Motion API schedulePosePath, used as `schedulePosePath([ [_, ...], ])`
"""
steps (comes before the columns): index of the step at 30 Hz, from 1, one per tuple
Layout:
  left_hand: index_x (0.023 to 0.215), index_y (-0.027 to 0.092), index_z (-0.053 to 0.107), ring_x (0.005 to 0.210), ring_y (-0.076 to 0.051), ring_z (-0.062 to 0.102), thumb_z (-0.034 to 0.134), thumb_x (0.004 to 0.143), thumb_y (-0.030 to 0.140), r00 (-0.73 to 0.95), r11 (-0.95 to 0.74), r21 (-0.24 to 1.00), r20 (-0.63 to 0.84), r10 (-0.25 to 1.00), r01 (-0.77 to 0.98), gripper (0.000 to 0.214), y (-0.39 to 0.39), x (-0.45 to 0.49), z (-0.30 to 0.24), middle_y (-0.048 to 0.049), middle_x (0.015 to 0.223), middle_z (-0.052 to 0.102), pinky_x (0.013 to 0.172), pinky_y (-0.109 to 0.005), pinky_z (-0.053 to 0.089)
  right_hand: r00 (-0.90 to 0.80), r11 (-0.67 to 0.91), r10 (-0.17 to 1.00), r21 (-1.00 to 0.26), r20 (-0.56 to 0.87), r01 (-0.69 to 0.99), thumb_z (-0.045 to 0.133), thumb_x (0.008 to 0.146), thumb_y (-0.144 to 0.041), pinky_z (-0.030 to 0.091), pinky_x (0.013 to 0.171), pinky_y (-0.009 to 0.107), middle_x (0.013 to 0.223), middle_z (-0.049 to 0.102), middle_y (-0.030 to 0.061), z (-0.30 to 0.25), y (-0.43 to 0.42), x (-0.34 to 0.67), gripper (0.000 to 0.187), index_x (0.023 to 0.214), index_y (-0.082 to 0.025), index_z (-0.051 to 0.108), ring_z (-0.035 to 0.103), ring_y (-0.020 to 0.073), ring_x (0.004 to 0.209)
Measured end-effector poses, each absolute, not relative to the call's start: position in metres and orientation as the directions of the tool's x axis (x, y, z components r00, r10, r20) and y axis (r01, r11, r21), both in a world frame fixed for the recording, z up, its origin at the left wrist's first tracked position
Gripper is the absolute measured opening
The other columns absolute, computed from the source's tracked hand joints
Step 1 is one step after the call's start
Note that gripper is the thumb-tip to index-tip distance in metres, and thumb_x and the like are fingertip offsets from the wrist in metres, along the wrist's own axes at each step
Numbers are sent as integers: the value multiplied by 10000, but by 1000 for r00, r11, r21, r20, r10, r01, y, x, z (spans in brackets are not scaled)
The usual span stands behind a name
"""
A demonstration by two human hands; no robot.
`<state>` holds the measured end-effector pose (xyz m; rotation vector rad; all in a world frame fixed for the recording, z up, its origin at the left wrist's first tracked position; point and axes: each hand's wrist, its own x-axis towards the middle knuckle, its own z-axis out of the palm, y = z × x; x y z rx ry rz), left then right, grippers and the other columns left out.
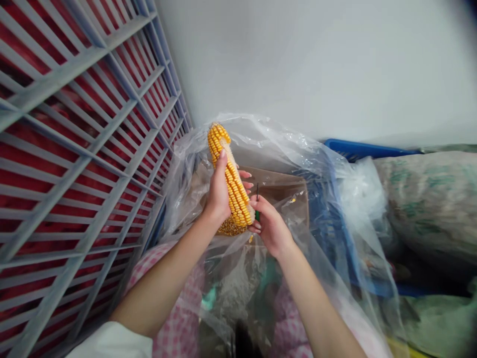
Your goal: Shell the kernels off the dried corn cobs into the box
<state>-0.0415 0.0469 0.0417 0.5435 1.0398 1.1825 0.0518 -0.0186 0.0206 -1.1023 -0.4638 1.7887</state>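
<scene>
My left hand point(218, 191) is wrapped round a yellow corn cob point(233, 189) and holds it upright, tip up, over an open clear plastic bag point(283, 149). Part of the cob near the top is bare of kernels. Close against the cob's lower end, my right hand point(270, 226) is closed on a thin dark tool with a green handle point(257, 199). Loose kernels lie in a cardboard box point(283, 186) inside the bag, just behind the hands.
A grey slatted crate wall point(82, 149) with red behind it stands at the left. A blue plastic basket point(357, 149) and stuffed sacks point(428, 199) lie at the right. A pale wall is behind. Pink checked cloth point(179, 323) covers my lap.
</scene>
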Motion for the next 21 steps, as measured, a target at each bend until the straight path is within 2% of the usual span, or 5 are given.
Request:
schedulePosePath([
  [8, 760, 186, 498, 419, -115, 562, 456, 676, 662, 3, 314, 824, -355, 935, -472, 485, 48, -41, 41, 8, 572, 603, 390, -221, 450, -175, -482, 859, -645, -481, -593, 551, 585, -199, 171, 390, 162, 538, 328, -90, 21, -19, 53, 166, 705, -210, 436, 232, 40, 427],
  [14, 751, 185, 501, 414, -111, 555, 446, 670, 674, 4, 319, 837, -354, 935, -445, 499, 46, -40, 44, 11, 573, 600, 383, -217, 443, -152, -492, 852, -668, -501, -558, 593, 652, -377, 140, 377, 167, 533, 352, -86, 23, -18, 51, 239, 695, -202, 437, 220, 37, 415],
  [21, 724, 180, 520, 400, -107, 545, 471, 653, 672, 11, 336, 842, -366, 931, -423, 500, 44, -37, 44, 10, 557, 592, 372, -213, 432, -151, -507, 847, -688, -510, -519, 577, 622, -297, 145, 375, 164, 503, 350, -92, 19, -17, 50, 189, 696, -201, 431, 214, 35, 405],
])
